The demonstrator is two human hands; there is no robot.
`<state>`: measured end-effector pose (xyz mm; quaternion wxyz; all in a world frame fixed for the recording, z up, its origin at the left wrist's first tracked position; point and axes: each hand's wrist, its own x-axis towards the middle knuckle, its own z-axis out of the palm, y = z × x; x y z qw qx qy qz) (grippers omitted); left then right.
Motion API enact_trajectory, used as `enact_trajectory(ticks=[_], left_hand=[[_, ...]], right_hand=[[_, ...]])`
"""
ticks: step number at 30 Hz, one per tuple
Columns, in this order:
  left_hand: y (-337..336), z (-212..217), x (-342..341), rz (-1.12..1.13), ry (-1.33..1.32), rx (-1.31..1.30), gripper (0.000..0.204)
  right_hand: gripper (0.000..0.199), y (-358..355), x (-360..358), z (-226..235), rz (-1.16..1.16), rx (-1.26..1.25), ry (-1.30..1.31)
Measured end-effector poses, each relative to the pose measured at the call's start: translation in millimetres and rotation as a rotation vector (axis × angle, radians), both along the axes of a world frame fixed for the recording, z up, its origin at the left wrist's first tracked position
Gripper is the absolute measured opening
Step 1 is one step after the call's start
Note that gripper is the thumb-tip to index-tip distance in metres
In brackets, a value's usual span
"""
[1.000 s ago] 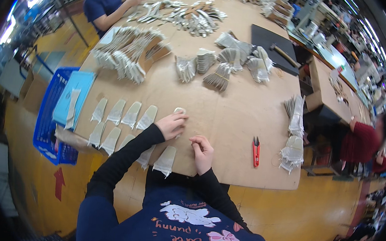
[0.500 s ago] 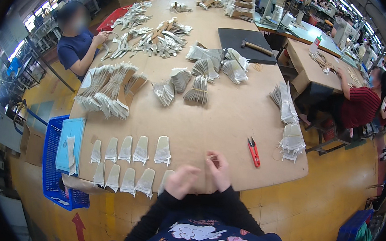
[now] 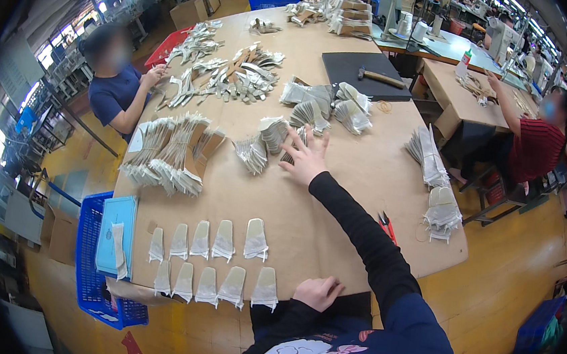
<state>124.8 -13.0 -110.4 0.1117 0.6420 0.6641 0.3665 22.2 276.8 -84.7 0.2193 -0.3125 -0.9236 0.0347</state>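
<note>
My right hand (image 3: 307,157) is stretched far over the brown table (image 3: 348,203), fingers spread, fingertips on a fanned stack of grey shoe-shaped pieces (image 3: 294,145). It grips nothing. My left hand (image 3: 317,291) rests palm down at the table's near edge, empty, just right of two rows of flat grey and white pieces (image 3: 222,263) laid side by side. More fanned stacks (image 3: 263,141) lie beside my right hand.
A blue crate (image 3: 89,275) holding a light blue board hangs at the near left corner. Red scissors (image 3: 387,225) lie to the right. Large piles of pieces (image 3: 171,150), a black mat with a hammer (image 3: 367,73), and two seated people (image 3: 119,92) (image 3: 536,142) surround the table.
My right hand left the near edge and reached forward to the fanned stacks. My left hand stayed near the edge. The rows of laid-out pieces are unchanged.
</note>
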Motion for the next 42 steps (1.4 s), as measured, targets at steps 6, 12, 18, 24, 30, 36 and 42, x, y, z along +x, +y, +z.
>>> enact_trajectory(ticks=[6,12,18,24,30,36,42], left_hand=[[-1.1,-6.1,-1.6,0.015,0.032,0.035,0.014],[-2.1,-10.5,1.7,0.039,0.072,0.063,0.014],[-2.8,-9.9,1.6,0.037,0.124,0.035,0.014],[-2.1,-11.2,2.1,0.047,0.109,0.120,0.014],[-3.3,-10.4,0.2,0.018,0.140,0.088,0.012],[-0.9,-12.2,0.9,0.020,0.133,0.144,0.012],[-0.8,-20.1,3.9,0.057,0.182,0.158,0.013]], right_hand=[[0.050,28.3,38.3,-17.6,0.119,-0.160,-0.004],[0.047,52.4,142.3,-2.5,-0.042,-0.152,-0.054],[0.076,56.9,172.0,20.9,-0.511,-0.096,-0.363],[0.073,29.2,51.9,11.4,0.363,-0.259,0.053],[0.074,27.4,-83.5,4.4,0.166,-0.308,0.242],[0.045,38.4,-57.8,-13.0,0.321,-0.311,0.486],[0.028,38.0,41.3,-11.3,0.250,-0.388,0.541]])
